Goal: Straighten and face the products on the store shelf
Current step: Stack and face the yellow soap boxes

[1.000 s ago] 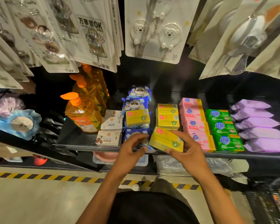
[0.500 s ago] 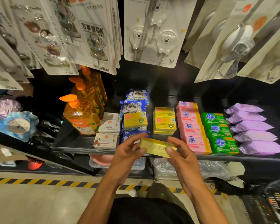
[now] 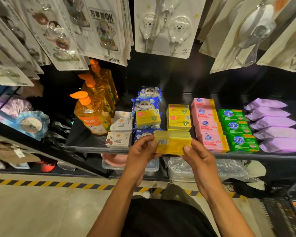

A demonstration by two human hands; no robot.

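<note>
The yellow box (image 3: 173, 142) is at the centre of the frame, held in the air over the front edge of the shelf (image 3: 96, 148); it lies level with its long side across the frame, and a barcode shows on its left end, towards the camera. The left hand (image 3: 140, 151) grips the left end, its thumb lying beside the barcode and its fingers curled behind the box; the right hand (image 3: 200, 156) grips the right end, its thumb pressed on the near lower corner and its fingers hidden behind. Both hands are closed on the box, and neither touches another product.

Just behind the box, a stack of yellow boxes (image 3: 179, 119) stands on the shelf with the labels up. To the left of it is a row of blue panda packs (image 3: 149, 93), and one more yellow carton (image 3: 148, 118) lies on top of them, a little crooked; the held box and the left hand cover most of the front blue pack. To the right are pink boxes (image 3: 207, 127), then green boxes (image 3: 236, 127), then purple packs (image 3: 273, 122) at the right edge of the frame. To the left of the blue packs are white boxes (image 3: 121, 124) and orange bottles (image 3: 91, 115).

Hook cards (image 3: 162, 26) hang across the top of the frame and hide the back of the shelf; a clear container (image 3: 150, 165) sits on the lower shelf under the hands; a striped line (image 3: 58, 184) runs along the floor.
</note>
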